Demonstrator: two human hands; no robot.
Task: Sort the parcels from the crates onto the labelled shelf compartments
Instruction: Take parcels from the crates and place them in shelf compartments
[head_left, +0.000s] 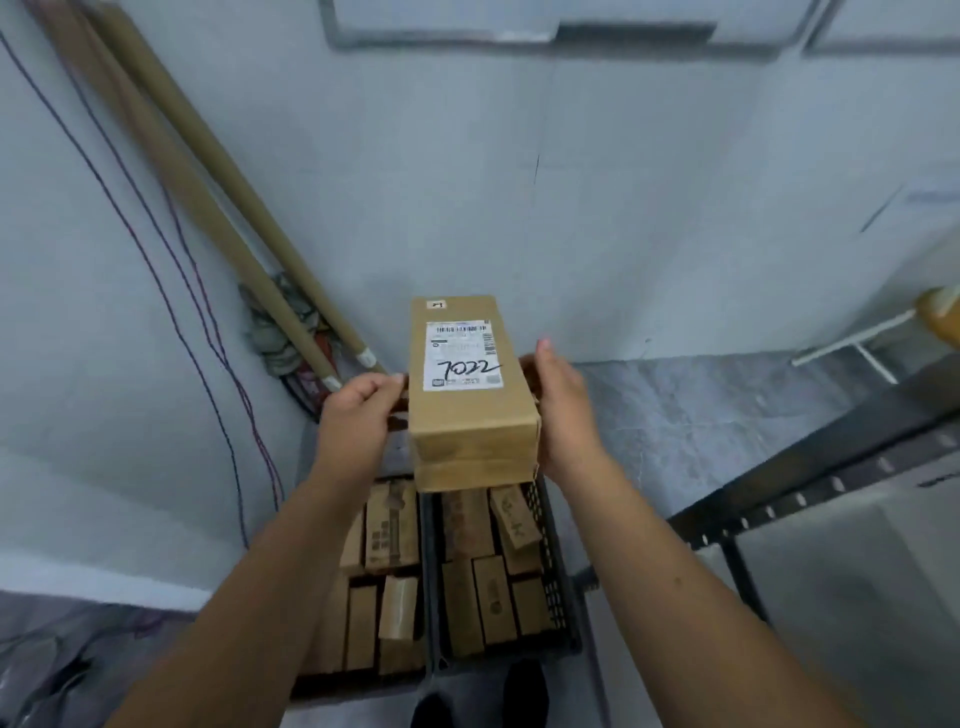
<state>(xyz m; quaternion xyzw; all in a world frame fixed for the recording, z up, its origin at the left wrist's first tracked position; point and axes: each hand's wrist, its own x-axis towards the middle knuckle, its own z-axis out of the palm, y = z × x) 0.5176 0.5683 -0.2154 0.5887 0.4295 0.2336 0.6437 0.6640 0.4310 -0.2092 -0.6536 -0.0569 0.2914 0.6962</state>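
Pale wall behind; dark crates below. Brown cardboard parcel, white label inked "7022", held above them: left hand pinches left edge, right hand clasps right side.

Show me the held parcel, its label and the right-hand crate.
parcel (470, 415): head view, bare cardboard of its top face.
label (464, 356): head view, white sticker by the handwritten number.
crate (556, 571): head view, its perforated right wall.

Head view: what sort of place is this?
Probably a parcel sorting room: the left hand and right hand hold a labelled parcel, crates of similar boxes sit below, and a metal shelf stands at right.
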